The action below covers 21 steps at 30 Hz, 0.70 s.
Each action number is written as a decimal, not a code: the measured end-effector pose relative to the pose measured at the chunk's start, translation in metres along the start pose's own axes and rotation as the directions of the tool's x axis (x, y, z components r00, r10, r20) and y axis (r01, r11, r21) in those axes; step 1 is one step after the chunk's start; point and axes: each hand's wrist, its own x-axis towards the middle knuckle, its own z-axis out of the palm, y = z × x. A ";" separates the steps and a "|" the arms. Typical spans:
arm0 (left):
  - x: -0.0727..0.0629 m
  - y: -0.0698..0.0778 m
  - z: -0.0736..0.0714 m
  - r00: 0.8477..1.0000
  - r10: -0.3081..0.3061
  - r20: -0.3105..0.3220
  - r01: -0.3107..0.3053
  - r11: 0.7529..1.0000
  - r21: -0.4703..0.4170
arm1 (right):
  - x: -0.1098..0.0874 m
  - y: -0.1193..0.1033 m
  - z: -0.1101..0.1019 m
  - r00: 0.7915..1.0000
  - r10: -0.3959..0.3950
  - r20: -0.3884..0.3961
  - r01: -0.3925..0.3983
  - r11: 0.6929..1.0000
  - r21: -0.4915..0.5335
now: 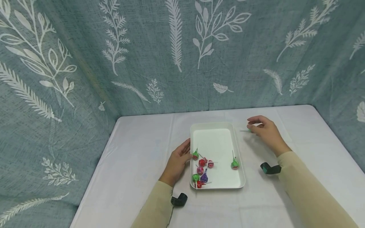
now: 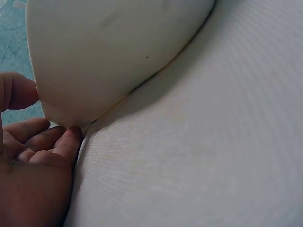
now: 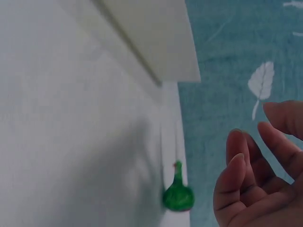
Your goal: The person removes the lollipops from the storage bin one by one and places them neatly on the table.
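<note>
Left hand (image 1: 176, 161) on the white tray (image 1: 212, 139), right hand (image 1: 266, 131) near a green lollipop (image 3: 178, 197).
The left hand grips the tray's left side, thumb at the rim and fingers against the outer wall; the right hand is relaxed, fingers loosely bent and apart from the green lollipop, which lies on the white tablecloth (image 1: 148, 148) beyond the tray's right side, stick toward the tray; inside, red, pink, green and purple lollipops (image 1: 200, 170) cluster at the near left, and another green-wrapped one (image 1: 235, 164) lies by the right wall.
</note>
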 end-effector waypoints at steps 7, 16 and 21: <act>0.000 0.000 0.001 1.000 0.005 0.000 -0.005 1.000 -0.016 | -0.007 -0.025 0.016 0.998 -0.036 0.052 0.036 0.999 0.005; 0.000 0.001 0.002 1.000 0.010 -0.003 -0.010 1.000 -0.019 | -0.014 -0.043 0.041 0.987 -0.102 0.127 0.102 0.995 0.013; 0.001 0.001 0.002 1.000 0.013 -0.003 -0.013 1.000 -0.024 | -0.020 -0.049 0.057 0.971 -0.160 0.180 0.157 0.987 0.030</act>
